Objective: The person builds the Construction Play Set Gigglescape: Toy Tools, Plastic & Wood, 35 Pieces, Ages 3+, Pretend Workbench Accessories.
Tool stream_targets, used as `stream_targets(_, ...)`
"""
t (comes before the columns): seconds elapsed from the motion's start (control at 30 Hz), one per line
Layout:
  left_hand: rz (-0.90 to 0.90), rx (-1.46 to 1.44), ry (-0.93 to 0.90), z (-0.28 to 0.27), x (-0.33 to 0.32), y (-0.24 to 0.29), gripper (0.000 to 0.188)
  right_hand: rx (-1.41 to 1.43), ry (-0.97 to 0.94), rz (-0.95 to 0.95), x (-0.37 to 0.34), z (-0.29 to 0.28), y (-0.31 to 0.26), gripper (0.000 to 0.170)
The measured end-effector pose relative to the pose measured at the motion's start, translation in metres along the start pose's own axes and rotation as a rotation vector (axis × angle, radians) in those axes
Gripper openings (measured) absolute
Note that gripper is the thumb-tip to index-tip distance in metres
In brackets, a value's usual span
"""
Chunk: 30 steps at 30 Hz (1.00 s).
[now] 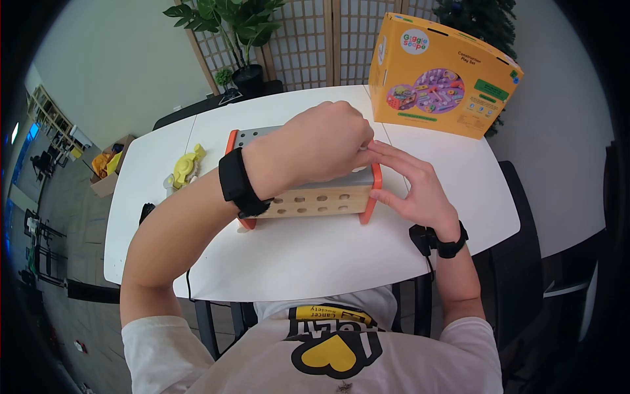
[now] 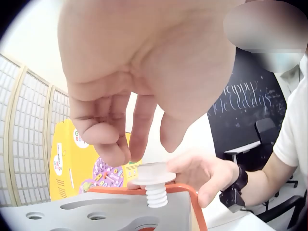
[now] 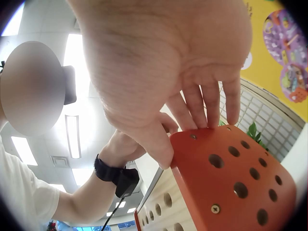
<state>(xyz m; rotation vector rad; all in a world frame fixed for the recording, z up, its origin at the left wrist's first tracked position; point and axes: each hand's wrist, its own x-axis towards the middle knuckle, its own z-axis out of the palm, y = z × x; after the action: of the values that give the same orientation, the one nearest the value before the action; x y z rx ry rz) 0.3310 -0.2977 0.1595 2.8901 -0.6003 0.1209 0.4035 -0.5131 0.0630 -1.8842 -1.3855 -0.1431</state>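
Note:
A toy workbench (image 1: 321, 209) with a grey top, a holed wooden front and orange end panels stands on the table. Over its right end is my left hand (image 1: 328, 141), the arm reaching across the bench. In the left wrist view, a white plastic toy screw (image 2: 156, 195) stands upright in the grey top (image 2: 115, 214), its threads partly showing. Loosely bent left fingers and thumb hang just above its head, with a gap between them. My right hand (image 1: 417, 190) rests on the orange end panel (image 3: 233, 175), fingers straight along the top edge, thumb against the front corner.
A yellow play-set box (image 1: 446, 79) stands at the table's back right. Left of the bench lies a yellow-green toy piece (image 1: 187, 167) beside smaller items. A potted plant (image 1: 248, 77) is behind the white table (image 1: 275, 272); black chairs stand around it.

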Motion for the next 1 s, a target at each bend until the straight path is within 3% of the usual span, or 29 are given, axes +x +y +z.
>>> stream_targets(0.03,-0.062,0.069,-0.079,-0.001,0.000,0.003,0.015,-0.004,0.000,-0.001,0.000,0.000,0.001,0.057)
stream_targets(0.23,0.228,-0.090,0.046,0.011,-0.005,-0.018,0.015,0.018,-0.001,0.013,0.000,0.002,0.001,0.057)
stream_targets(0.33,0.250,-0.179,-0.022,0.007,-0.003,-0.022,0.017,0.034,0.001,0.017,0.000,0.001,0.001,0.057)
stream_targets(0.43,0.270,-0.293,0.029,0.006,0.000,-0.022,0.013,0.044,-0.003,0.026,-0.001,0.001,0.001,0.056)
stream_targets(0.53,0.115,-0.095,0.158,0.008,-0.002,-0.008,0.011,0.038,0.001,0.017,0.000,0.000,0.000,0.056)
stream_targets(0.63,-0.023,0.082,-0.054,0.001,0.000,0.002,0.013,0.035,0.007,0.017,-0.001,0.001,0.001,0.057)
stream_targets(0.73,0.031,0.025,-0.032,0.005,0.000,-0.005,0.011,0.038,0.006,0.006,0.000,0.002,0.003,0.057)
stream_targets(0.83,0.244,-0.128,0.063,0.012,-0.002,-0.018,0.008,0.036,0.004,0.007,-0.001,0.001,0.001,0.057)
stream_targets(0.93,0.310,-0.156,-0.004,0.008,0.000,-0.020,0.016,0.036,0.002,0.005,-0.001,0.001,0.001,0.058)
stream_targets(1.0,0.204,-0.205,-0.128,-0.002,0.001,-0.016,0.019,0.043,0.001,0.003,0.000,0.001,0.001,0.058)
